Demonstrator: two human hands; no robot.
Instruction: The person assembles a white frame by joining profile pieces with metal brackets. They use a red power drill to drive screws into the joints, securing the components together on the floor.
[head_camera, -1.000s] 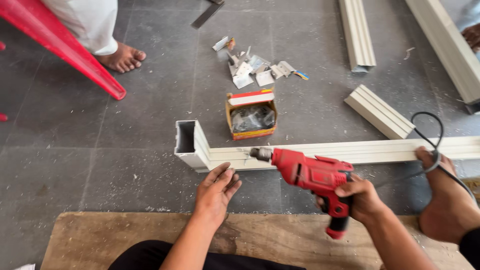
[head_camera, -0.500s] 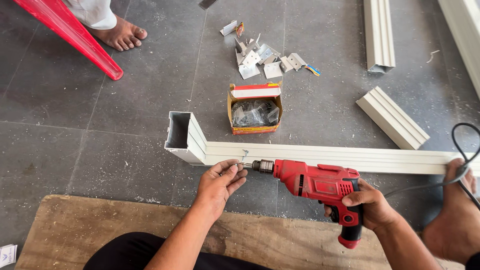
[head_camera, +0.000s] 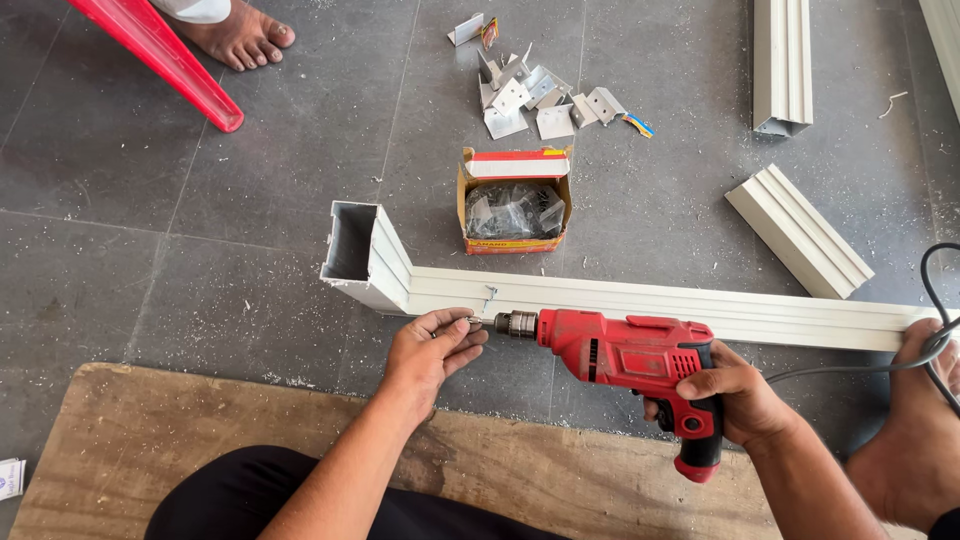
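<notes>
1. Right hand (head_camera: 735, 400) is clenched round the grip of the red drill (head_camera: 625, 352), which lies level, nose pointing at the left hand.
2. Left hand (head_camera: 432, 352) pinches at the drill's tip, fingers curled; what it pinches is too small to tell.
3. White frame (head_camera: 640, 300) lies just beyond both hands.
4. Screw box (head_camera: 514, 205) sits beyond the frame, brackets (head_camera: 530, 95) farther out.

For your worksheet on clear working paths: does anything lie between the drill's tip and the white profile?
Only the left hand: its fingers pinch at the tip of the drill, beside the white profile. Nothing else visible intervenes.
</notes>
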